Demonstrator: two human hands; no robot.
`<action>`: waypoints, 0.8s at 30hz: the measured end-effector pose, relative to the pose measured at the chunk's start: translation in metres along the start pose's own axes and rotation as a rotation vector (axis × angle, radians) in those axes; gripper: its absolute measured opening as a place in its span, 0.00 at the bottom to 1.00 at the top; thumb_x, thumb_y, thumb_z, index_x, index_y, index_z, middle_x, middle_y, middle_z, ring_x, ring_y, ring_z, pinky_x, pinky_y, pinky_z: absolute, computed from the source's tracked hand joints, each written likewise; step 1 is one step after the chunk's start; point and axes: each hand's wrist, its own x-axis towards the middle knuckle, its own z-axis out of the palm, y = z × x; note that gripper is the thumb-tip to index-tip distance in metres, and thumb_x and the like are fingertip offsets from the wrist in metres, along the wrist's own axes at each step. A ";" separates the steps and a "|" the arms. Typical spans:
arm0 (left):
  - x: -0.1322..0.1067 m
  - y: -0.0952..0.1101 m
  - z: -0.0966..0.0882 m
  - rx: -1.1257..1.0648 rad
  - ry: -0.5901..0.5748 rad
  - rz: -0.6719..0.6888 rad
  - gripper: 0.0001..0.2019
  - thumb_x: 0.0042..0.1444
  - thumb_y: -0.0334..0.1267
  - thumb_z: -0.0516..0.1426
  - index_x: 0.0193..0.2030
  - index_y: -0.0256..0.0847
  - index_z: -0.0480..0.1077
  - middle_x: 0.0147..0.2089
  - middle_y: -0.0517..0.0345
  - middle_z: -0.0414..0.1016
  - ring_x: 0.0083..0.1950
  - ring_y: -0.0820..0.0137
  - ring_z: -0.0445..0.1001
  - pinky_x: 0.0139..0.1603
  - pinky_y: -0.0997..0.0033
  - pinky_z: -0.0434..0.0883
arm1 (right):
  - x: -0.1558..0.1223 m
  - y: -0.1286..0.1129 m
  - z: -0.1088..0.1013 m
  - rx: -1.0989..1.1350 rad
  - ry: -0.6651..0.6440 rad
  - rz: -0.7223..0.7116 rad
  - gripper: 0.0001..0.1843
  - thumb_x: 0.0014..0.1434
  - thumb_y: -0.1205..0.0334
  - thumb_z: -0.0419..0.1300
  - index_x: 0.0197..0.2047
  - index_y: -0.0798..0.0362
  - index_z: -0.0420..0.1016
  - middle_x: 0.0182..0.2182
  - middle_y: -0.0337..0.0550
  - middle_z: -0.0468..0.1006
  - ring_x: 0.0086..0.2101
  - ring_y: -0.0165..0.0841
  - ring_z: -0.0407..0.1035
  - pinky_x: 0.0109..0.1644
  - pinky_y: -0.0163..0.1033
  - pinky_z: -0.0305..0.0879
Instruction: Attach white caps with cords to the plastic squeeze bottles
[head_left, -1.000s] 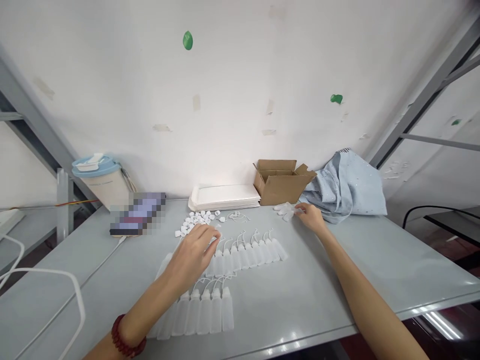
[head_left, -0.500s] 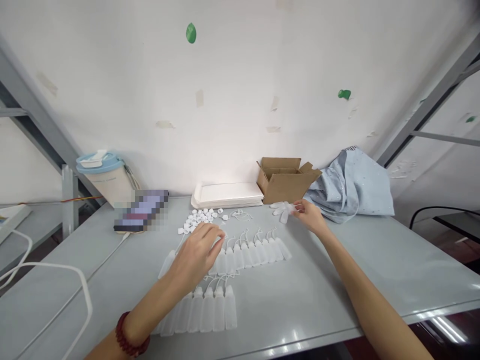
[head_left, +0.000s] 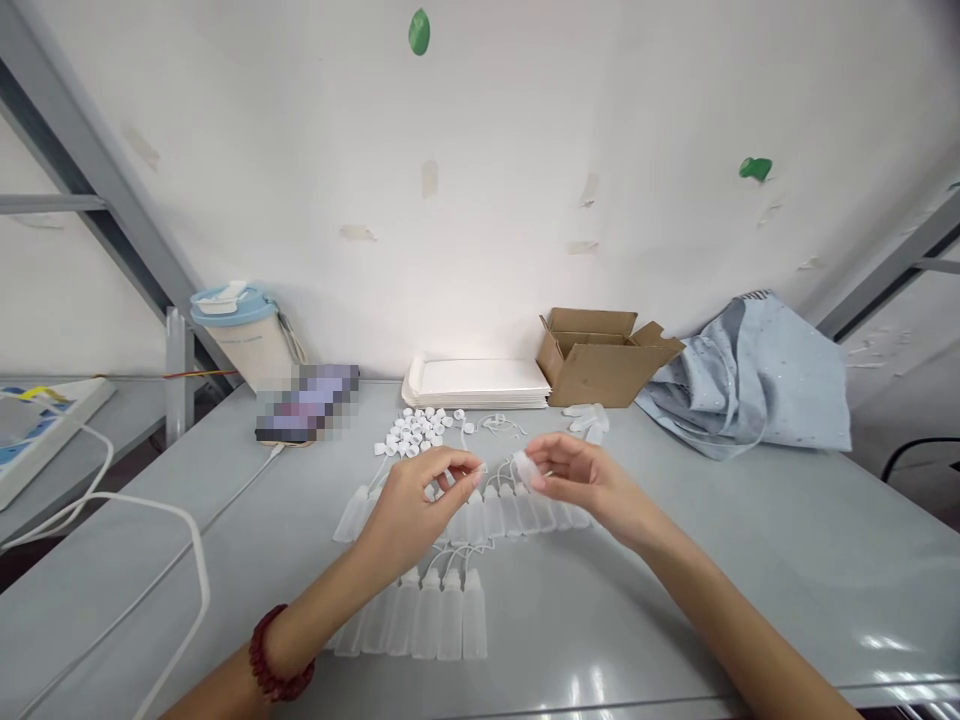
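Observation:
My left hand (head_left: 420,500) is above a row of translucent squeeze bottles (head_left: 510,512) with thin curved white tubes on top. Its thumb and index finger are pinched together; a thin whitish tip shows at them, too small to make out. My right hand (head_left: 589,485) grips a small translucent sleeve-like piece (head_left: 526,470) between thumb and fingers, just right of the left fingertips. Similar translucent pieces (head_left: 589,420) lie in a small pile behind it. A second row of bottles (head_left: 427,618) lies nearer me, partly behind my left forearm.
White caps (head_left: 412,432) are heaped behind my left hand, with loose thin tubing (head_left: 501,425) beside them. Along the wall stand white trays (head_left: 480,383), an open cardboard box (head_left: 611,370) and a blue cloth bag (head_left: 772,390). A phone (head_left: 311,400), its cable, and a tumbler (head_left: 251,345) are left.
My right hand has come from the translucent pile toward the middle, bringing one piece close to my left hand. The left hand stays over the bottles. The view has shifted slightly.

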 end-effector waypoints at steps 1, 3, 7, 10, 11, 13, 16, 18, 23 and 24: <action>0.000 0.000 0.001 0.009 0.007 0.018 0.06 0.57 0.38 0.55 0.35 0.44 0.74 0.34 0.63 0.77 0.33 0.73 0.70 0.33 0.75 0.68 | -0.002 0.000 0.004 0.025 -0.055 0.010 0.14 0.52 0.59 0.63 0.43 0.50 0.70 0.39 0.42 0.73 0.37 0.31 0.68 0.39 0.37 0.65; -0.002 0.000 0.003 0.029 0.019 0.058 0.06 0.57 0.37 0.55 0.35 0.44 0.74 0.33 0.62 0.77 0.32 0.73 0.70 0.33 0.75 0.68 | -0.003 0.003 0.010 0.066 -0.141 0.020 0.14 0.53 0.61 0.63 0.44 0.49 0.70 0.39 0.41 0.72 0.35 0.29 0.67 0.37 0.35 0.65; -0.004 0.000 0.007 0.066 0.018 0.143 0.06 0.57 0.34 0.55 0.34 0.42 0.73 0.31 0.62 0.76 0.30 0.73 0.70 0.32 0.75 0.68 | -0.002 0.009 0.012 0.127 -0.209 0.023 0.16 0.52 0.64 0.65 0.45 0.51 0.70 0.38 0.40 0.71 0.33 0.27 0.67 0.38 0.35 0.65; -0.005 -0.001 0.008 0.096 0.033 0.184 0.06 0.57 0.32 0.55 0.35 0.41 0.73 0.29 0.61 0.76 0.30 0.73 0.70 0.31 0.75 0.68 | 0.001 0.013 0.010 0.149 -0.218 0.026 0.17 0.51 0.65 0.65 0.45 0.51 0.70 0.38 0.40 0.71 0.35 0.28 0.67 0.38 0.35 0.65; -0.005 -0.001 0.008 0.106 0.043 0.194 0.06 0.56 0.31 0.55 0.35 0.41 0.74 0.29 0.62 0.76 0.30 0.73 0.70 0.31 0.75 0.67 | 0.002 0.013 0.010 0.153 -0.222 0.025 0.17 0.51 0.64 0.65 0.45 0.51 0.70 0.38 0.40 0.71 0.35 0.28 0.67 0.38 0.35 0.65; -0.005 -0.002 0.008 0.123 0.060 0.211 0.06 0.56 0.31 0.55 0.35 0.41 0.74 0.29 0.62 0.76 0.29 0.73 0.70 0.31 0.75 0.67 | 0.002 0.014 0.009 0.162 -0.240 0.016 0.17 0.51 0.64 0.65 0.46 0.51 0.70 0.38 0.41 0.72 0.35 0.28 0.68 0.38 0.36 0.65; -0.006 -0.003 0.009 0.144 0.075 0.248 0.06 0.56 0.30 0.55 0.34 0.41 0.73 0.28 0.62 0.75 0.29 0.73 0.70 0.31 0.75 0.66 | 0.002 0.016 0.011 0.181 -0.285 -0.006 0.18 0.52 0.65 0.65 0.46 0.52 0.69 0.37 0.41 0.74 0.35 0.29 0.69 0.38 0.36 0.65; -0.007 -0.004 0.010 0.151 0.079 0.272 0.06 0.56 0.29 0.55 0.34 0.40 0.73 0.28 0.61 0.75 0.29 0.73 0.70 0.31 0.75 0.66 | 0.002 0.017 0.013 0.182 -0.298 -0.009 0.19 0.51 0.65 0.65 0.47 0.52 0.69 0.37 0.42 0.74 0.35 0.29 0.69 0.38 0.37 0.65; -0.008 -0.006 0.012 0.153 0.047 0.309 0.07 0.57 0.28 0.53 0.35 0.39 0.72 0.29 0.60 0.74 0.31 0.73 0.70 0.32 0.74 0.65 | 0.003 0.020 0.017 0.156 -0.279 -0.001 0.19 0.51 0.66 0.65 0.47 0.53 0.71 0.38 0.42 0.73 0.35 0.29 0.68 0.39 0.37 0.65; -0.009 -0.007 0.012 0.157 0.041 0.318 0.07 0.58 0.28 0.53 0.35 0.39 0.72 0.29 0.60 0.74 0.31 0.73 0.69 0.32 0.73 0.65 | 0.003 0.020 0.018 0.152 -0.275 -0.002 0.18 0.51 0.66 0.65 0.47 0.53 0.72 0.38 0.42 0.73 0.35 0.29 0.68 0.39 0.37 0.65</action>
